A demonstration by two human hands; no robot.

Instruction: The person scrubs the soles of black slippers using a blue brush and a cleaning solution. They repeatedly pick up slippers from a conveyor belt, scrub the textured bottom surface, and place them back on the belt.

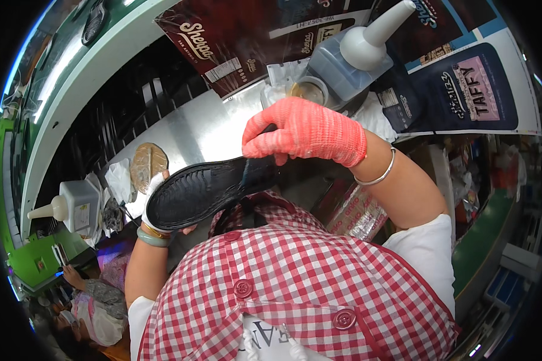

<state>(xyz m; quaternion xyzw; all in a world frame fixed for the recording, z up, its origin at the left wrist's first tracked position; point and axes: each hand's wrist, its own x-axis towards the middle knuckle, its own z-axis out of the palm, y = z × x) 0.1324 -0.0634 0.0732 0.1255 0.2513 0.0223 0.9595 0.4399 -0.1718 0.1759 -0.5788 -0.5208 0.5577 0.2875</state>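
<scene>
A black shoe sole [202,189] with a ridged inner face and a raised rim lies slantwise before my chest. My left hand [151,194], in a white covering with bare fingertips, grips its broad left end from below; most of its fingers are hidden behind the sole. My right hand [304,133], in a coral knitted glove, is closed in a pinch at the edge of the sole's narrower end. Something small and dark shows between those fingers, too hidden to name.
A clear squeeze bottle with a white nozzle [349,66] stands beyond my right hand, by a small round container [310,91]. Another nozzle bottle [78,204] and a brown oval piece [149,167] are at left. A metal bench [193,135] lies ahead; another person's hand [73,277] shows lower left.
</scene>
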